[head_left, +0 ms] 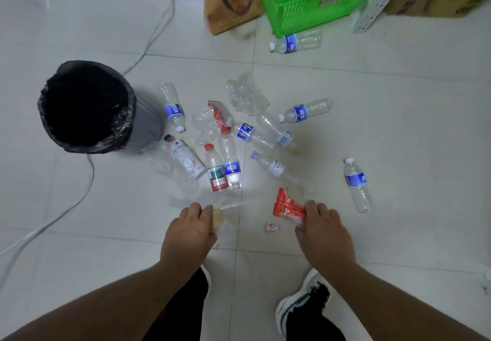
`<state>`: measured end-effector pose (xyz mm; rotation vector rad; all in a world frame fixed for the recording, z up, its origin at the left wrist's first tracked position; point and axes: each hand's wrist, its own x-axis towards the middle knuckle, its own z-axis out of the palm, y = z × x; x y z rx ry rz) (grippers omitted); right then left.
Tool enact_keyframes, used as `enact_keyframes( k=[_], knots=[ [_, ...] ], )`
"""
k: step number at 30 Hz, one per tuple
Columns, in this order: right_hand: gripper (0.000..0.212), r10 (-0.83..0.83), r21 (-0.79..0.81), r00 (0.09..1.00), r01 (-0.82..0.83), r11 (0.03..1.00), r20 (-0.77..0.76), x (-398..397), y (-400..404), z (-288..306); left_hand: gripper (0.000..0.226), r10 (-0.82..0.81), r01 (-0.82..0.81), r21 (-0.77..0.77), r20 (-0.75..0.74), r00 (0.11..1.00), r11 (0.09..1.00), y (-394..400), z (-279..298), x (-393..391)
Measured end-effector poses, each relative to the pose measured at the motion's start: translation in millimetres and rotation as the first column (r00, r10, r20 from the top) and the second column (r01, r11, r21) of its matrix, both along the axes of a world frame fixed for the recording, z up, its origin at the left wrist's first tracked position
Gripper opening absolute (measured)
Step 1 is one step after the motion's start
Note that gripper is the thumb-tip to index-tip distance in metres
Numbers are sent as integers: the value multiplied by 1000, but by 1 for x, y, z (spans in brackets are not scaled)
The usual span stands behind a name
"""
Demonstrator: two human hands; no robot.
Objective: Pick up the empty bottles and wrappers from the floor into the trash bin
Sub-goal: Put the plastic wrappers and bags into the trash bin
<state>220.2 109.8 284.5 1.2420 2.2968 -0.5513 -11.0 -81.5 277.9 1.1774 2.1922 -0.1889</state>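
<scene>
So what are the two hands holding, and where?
The right hand grips the red wrapper by its lower end. The left hand pinches a clear plastic wrapper at its near edge.

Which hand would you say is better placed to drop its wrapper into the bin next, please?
Probably the left hand: it holds a clear wrapper and lies on the bin's side. The right hand, gripping the red wrapper, would have to cross over.

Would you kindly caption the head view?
Left hand grips clear plastic wrapper, right hand red foil wrapper, near black-lined grey trash bin.
</scene>
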Motion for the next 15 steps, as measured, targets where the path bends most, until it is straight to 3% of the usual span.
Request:
enact_keyframes(
  k=[4, 11, 15],
  knots=[
    [40, 65, 40, 998, -66, 997, 16, -24, -1, 10, 27, 3, -1, 41, -53, 999, 999, -22, 11, -31],
    [38, 44, 29, 998, -45, 999, 37, -82, -14, 11, 28, 13, 3, 96, -168, 986, 995, -45, 12, -108],
    [37, 7, 10, 999, -7, 1000, 36, -106, -19, 11, 27, 89, -79, 135, -70, 994, 988, -47, 6, -146]
  ],
)
